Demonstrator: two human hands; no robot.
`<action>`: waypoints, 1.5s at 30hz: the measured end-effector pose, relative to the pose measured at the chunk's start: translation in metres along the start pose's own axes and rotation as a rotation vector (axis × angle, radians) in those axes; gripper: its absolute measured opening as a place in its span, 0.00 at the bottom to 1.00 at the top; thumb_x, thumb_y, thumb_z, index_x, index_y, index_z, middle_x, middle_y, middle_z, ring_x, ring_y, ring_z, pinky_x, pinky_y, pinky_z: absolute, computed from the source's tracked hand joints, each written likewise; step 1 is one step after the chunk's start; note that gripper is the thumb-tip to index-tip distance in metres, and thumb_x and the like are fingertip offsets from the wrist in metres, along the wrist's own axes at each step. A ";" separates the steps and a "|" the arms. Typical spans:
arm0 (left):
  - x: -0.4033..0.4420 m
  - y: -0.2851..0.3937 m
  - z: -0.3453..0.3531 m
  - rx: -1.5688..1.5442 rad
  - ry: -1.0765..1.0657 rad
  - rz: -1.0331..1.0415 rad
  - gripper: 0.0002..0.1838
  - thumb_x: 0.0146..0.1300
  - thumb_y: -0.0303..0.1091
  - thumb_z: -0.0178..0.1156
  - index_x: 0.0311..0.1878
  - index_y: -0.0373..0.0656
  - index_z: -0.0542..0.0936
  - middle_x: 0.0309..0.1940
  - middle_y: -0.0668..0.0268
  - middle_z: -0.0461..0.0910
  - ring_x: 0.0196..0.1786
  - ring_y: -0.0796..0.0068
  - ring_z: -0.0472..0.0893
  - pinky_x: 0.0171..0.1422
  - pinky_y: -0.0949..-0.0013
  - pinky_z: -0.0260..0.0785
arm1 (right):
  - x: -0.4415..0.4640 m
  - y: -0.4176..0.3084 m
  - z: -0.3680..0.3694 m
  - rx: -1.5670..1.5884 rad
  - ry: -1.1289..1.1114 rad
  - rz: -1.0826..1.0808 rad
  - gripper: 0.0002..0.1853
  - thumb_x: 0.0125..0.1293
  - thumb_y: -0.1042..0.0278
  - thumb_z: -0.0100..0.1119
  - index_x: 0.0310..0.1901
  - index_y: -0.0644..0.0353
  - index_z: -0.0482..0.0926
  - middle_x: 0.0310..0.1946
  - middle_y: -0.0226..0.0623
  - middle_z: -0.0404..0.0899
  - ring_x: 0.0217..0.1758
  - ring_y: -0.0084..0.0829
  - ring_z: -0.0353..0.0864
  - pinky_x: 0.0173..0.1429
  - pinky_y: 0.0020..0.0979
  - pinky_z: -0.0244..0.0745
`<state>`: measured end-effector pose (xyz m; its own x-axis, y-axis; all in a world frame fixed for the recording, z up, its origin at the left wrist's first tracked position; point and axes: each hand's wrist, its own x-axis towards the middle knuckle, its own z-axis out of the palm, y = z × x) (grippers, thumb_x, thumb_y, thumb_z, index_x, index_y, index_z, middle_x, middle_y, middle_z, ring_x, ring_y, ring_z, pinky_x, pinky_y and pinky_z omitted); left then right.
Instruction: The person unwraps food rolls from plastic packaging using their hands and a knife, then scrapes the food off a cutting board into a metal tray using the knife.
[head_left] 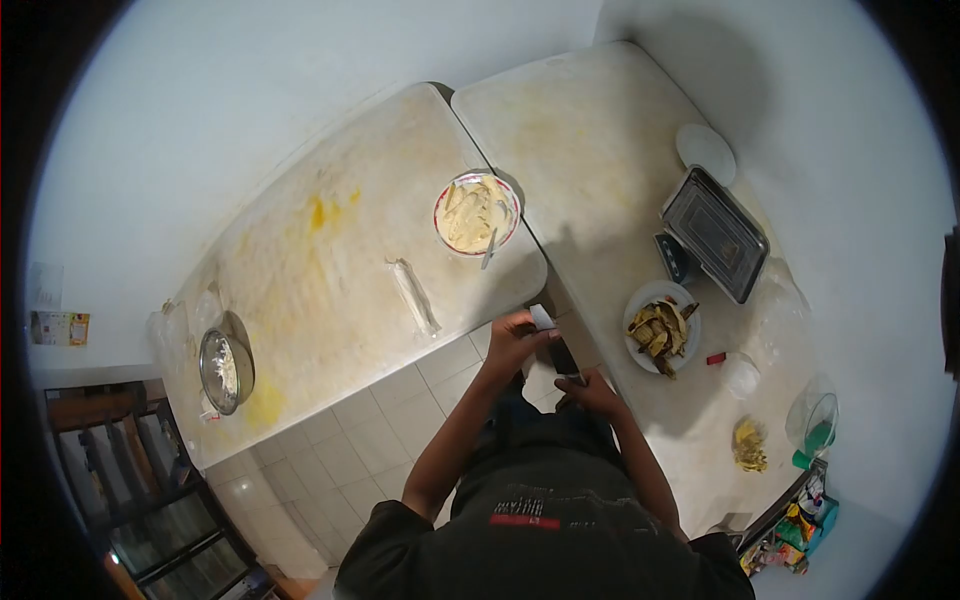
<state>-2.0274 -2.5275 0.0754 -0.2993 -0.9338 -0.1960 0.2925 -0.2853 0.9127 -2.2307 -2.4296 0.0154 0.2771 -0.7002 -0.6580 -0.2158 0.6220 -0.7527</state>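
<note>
My left hand (512,343) is closed, with a small white piece (542,317) pinched at its fingertips; I cannot make out whether this is paper or food. My right hand (594,393) is closed around the lower end of a dark-bladed knife (564,357). The blade points up toward my left fingers, close to the white piece, and whether they touch is unclear. Both hands are in front of my body, over the gap between two tables. Beyond them, a red-rimmed bowl (440,228) holds pale yellow mash, with a spoon handle (489,252) sticking out.
A plastic-wrapped roll (412,298) lies on the left table (340,280), with a metal bowl (244,372) at its far end. On the right table, a plate (634,300) holds browned peels. Nearby are a metal tray (715,235), scale (673,258) and yellow bag (749,443).
</note>
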 end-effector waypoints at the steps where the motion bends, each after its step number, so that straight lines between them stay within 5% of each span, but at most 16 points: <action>1: -0.003 -0.008 0.007 0.005 0.001 0.004 0.07 0.58 0.25 0.70 0.40 0.37 0.85 0.37 0.69 0.85 0.41 0.81 0.81 0.49 0.73 0.72 | -0.005 0.002 -0.006 -0.015 -0.002 -0.021 0.21 0.63 0.45 0.67 0.26 0.53 0.76 0.18 0.22 0.72 0.20 0.15 0.70 0.24 0.23 0.63; 7: -0.027 -0.055 0.069 -0.085 0.019 -0.020 0.04 0.62 0.25 0.68 0.39 0.36 0.84 0.38 0.69 0.84 0.43 0.83 0.80 0.50 0.74 0.72 | -0.047 0.040 -0.044 -0.032 -0.016 -0.003 0.21 0.64 0.45 0.65 0.25 0.56 0.79 0.17 0.23 0.73 0.18 0.16 0.70 0.21 0.23 0.62; 18: -0.080 -0.149 0.158 0.495 -0.172 0.013 0.12 0.60 0.31 0.71 0.43 0.35 0.85 0.34 0.64 0.87 0.38 0.79 0.84 0.44 0.73 0.76 | -0.120 0.096 -0.090 0.105 0.038 -0.121 0.20 0.65 0.47 0.63 0.35 0.58 0.86 0.17 0.24 0.73 0.16 0.17 0.70 0.19 0.22 0.62; 20: -0.087 -0.157 0.163 0.587 -0.213 -0.017 0.12 0.59 0.32 0.71 0.44 0.37 0.86 0.34 0.65 0.86 0.37 0.81 0.83 0.43 0.75 0.76 | -0.129 0.098 -0.094 0.134 0.018 0.007 0.20 0.66 0.46 0.62 0.32 0.58 0.84 0.16 0.24 0.72 0.16 0.17 0.70 0.19 0.23 0.61; 26: -0.092 -0.132 0.186 0.352 -0.154 -0.111 0.09 0.56 0.20 0.70 0.41 0.35 0.86 0.37 0.64 0.87 0.40 0.78 0.84 0.46 0.71 0.77 | -0.134 0.119 -0.099 0.178 -0.016 -0.148 0.22 0.66 0.45 0.63 0.26 0.57 0.79 0.16 0.25 0.73 0.15 0.18 0.70 0.18 0.25 0.61; 34: -0.088 -0.115 0.196 0.242 0.109 0.046 0.06 0.56 0.19 0.70 0.30 0.38 0.82 0.30 0.72 0.83 0.33 0.84 0.79 0.41 0.77 0.70 | -0.155 0.127 -0.118 0.103 -0.062 -0.089 0.21 0.62 0.46 0.67 0.25 0.56 0.79 0.16 0.21 0.67 0.18 0.15 0.65 0.21 0.25 0.57; 45: -0.093 -0.116 0.200 -0.047 0.245 0.117 0.05 0.59 0.18 0.68 0.34 0.39 0.82 0.31 0.70 0.82 0.35 0.83 0.78 0.44 0.76 0.69 | -0.148 0.162 -0.126 0.017 -0.067 -0.175 0.24 0.61 0.42 0.68 0.27 0.58 0.82 0.18 0.21 0.72 0.21 0.15 0.68 0.25 0.25 0.62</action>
<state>-2.2149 -2.3644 0.0590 -0.0340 -0.9837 -0.1765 0.3552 -0.1770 0.9179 -2.4250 -2.2696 -0.0117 0.3705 -0.7739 -0.5136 -0.1427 0.4989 -0.8548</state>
